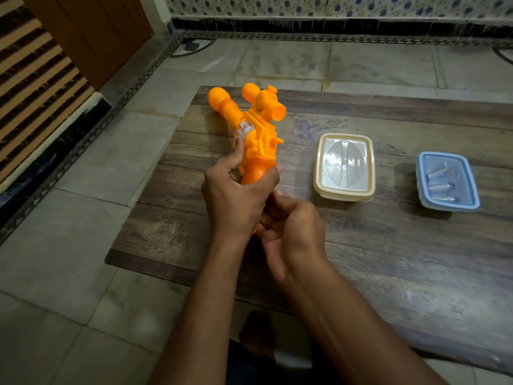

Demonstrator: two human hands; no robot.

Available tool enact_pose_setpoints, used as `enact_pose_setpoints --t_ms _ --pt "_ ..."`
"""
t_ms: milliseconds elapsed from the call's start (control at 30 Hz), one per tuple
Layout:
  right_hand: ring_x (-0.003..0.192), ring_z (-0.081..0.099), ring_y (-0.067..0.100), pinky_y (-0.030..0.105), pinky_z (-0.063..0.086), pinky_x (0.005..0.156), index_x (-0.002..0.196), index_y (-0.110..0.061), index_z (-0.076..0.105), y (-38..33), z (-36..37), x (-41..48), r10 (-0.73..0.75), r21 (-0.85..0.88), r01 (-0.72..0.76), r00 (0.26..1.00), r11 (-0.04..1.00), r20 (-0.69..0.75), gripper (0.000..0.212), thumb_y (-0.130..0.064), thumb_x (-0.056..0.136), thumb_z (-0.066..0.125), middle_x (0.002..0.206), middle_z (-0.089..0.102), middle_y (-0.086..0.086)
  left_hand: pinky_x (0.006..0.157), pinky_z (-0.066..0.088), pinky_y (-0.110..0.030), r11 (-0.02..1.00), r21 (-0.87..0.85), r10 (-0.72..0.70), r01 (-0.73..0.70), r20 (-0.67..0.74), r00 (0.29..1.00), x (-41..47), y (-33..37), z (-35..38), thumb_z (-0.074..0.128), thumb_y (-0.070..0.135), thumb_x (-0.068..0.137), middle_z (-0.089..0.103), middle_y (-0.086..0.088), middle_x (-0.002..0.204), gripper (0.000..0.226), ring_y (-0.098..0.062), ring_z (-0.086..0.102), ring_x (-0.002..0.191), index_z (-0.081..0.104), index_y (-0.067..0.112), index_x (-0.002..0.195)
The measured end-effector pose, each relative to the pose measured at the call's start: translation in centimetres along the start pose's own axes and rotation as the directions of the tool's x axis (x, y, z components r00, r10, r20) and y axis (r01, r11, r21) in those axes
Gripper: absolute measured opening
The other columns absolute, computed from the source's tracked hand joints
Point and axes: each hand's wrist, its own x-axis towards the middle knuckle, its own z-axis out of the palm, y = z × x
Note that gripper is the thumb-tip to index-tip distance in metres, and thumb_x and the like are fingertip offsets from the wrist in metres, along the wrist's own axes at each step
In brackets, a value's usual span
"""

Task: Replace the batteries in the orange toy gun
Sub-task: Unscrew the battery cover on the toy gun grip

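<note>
toy gun (258, 140): over table (361, 245), barrel toward 11 o'clock | left hand (236, 195): grasps its handle | right hand (288, 226): fingers curled round handle's lower end | cream box (344, 166), blue box (472, 201) with batteries (440, 187): 3 o'clock of gun

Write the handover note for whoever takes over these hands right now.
Left hand grips the orange toy gun round its handle, muzzle pointing away over the table. Right hand curls round the handle's bottom end.
Cream-lidded box, shut, sits right of the gun. Blue-lidded box, farther right and also shut, holds three batteries.
Done: gun in hand; no battery cover visibly open.
Left: probably open the compartment, swap batteries, close it.
</note>
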Motion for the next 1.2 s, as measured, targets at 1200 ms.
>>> enact_pose_setpoints --t_ms 1200 --pt "0.124 0.062 0.041 0.053 0.043 0.114 0.124 0.004 0.065 0.09 -0.49 -0.08 0.045 -0.031 -0.043 0.996 0.999 0.074 0.043 0.009 0.093 0.036 0.120 0.071 0.026 0.050 0.028 -0.011 0.990 0.091 0.104 -0.104 0.005 0.995 -0.20 0.64 -0.48 0.091 0.031 0.072 0.059 -0.013 0.075 0.072 0.003 0.038 0.045 0.064 0.020 0.138"
